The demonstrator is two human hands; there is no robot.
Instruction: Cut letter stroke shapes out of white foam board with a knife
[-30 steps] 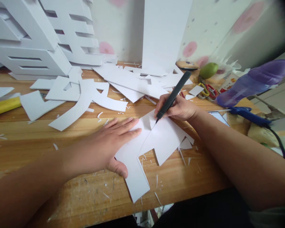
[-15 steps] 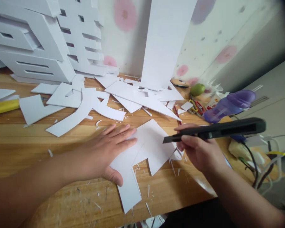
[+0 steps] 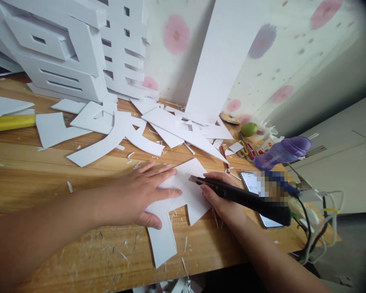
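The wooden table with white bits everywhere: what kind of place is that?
Perhaps a home craft corner: the right hand holds a utility knife, white cutouts lie about, and the wall is flower-patterned.

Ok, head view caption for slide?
Left hand spread on a flat, angular white board piece; right hand holding a long black utility knife.

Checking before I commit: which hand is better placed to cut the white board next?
Probably the right hand: it grips the black knife, with the bare blade pointing over the white board. The left hand lies palm down on that board, so it seems better placed for steadying.
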